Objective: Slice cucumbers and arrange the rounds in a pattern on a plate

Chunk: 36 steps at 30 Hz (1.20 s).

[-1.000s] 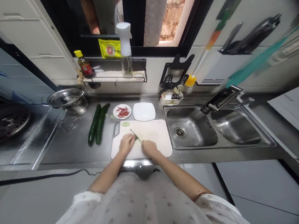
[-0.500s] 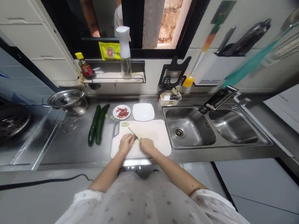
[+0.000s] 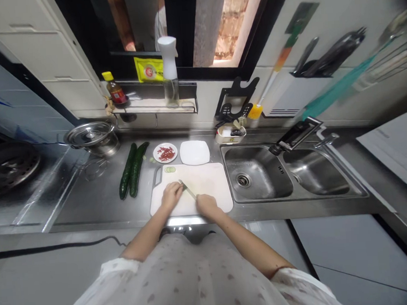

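A white cutting board [image 3: 210, 182] lies on the steel counter in front of me. My left hand [image 3: 171, 194] is curled over a small green piece of vegetable on the board, mostly hidden under the fingers. My right hand [image 3: 206, 205] is closed round the handle of a knife [image 3: 188, 189], whose blade slants up and left to the left hand's fingertips. A few pale green slices [image 3: 170, 169] rest at the board's far left corner.
Two whole cucumbers [image 3: 132, 169] lie left of the board. Behind it stand a small plate of chopped red chili [image 3: 165, 153] and a white square plate [image 3: 194, 152]. A lidded steel pot [image 3: 91, 136] is at far left, a double sink [image 3: 261, 178] at right.
My right hand has drawn back toward me and slightly right with the knife. The left hand has stayed on the vegetable piece.
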Tool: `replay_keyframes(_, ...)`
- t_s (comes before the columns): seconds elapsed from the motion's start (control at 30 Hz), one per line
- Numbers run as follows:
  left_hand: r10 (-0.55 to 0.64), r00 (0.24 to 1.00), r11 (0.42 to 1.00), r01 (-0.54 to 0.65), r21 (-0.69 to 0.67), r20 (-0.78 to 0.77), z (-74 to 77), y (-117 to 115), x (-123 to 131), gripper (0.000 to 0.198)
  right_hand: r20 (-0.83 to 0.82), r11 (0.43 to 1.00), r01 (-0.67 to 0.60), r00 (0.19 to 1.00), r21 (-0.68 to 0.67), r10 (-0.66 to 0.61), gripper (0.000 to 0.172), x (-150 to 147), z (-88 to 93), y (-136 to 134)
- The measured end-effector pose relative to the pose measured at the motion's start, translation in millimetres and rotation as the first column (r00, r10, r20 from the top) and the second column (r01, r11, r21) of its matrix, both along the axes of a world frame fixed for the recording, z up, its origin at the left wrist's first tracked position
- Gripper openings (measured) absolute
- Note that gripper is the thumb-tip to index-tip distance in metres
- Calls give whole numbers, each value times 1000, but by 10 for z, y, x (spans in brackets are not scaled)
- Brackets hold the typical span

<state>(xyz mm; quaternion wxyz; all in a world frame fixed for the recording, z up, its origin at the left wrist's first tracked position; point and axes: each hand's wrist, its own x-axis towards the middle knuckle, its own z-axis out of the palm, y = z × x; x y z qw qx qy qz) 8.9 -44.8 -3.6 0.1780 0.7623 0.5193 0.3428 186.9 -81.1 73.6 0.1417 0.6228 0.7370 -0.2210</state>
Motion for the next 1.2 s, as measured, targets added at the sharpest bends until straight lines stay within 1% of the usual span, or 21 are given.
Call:
replay_keyframes(0.17, 0, 1000, 1000, 0, 5, 0, 6, -2, 7, 18, 10, 1000, 12, 1000, -18, -12, 30, 46, 61, -64)
replay_keyframes(0.37, 1, 1000, 1000, -1, 13, -5, 14, 1, 7, 18, 9, 1000, 14, 1000, -5, -14, 29, 94, 33, -106)
replay_keyframes(0.67, -8, 1000, 1000, 8, 8, 3, 31, 0, 4, 18, 16, 999, 11, 1000, -45, -10, 32, 137, 74, -154)
replay_keyframes(0.87, 1, 1000, 1000, -1, 6, -1, 23, -1, 8, 18, 19, 999, 11, 1000, -33, -11, 30, 149, 30, -174)
replay_keyframes(1.07, 6, 1000, 1000, -6, -18, -10, -18, 2, -2, 18, -19, 999, 31, 999, 22, -31, 30, 57, -40, -81)
replay_keyframes(1.2, 9, 1000, 999, -10, -36, -26, -13, -2, 0, 19, -21, 999, 52, 998, 4, -52, 34, -77, 18, 76)
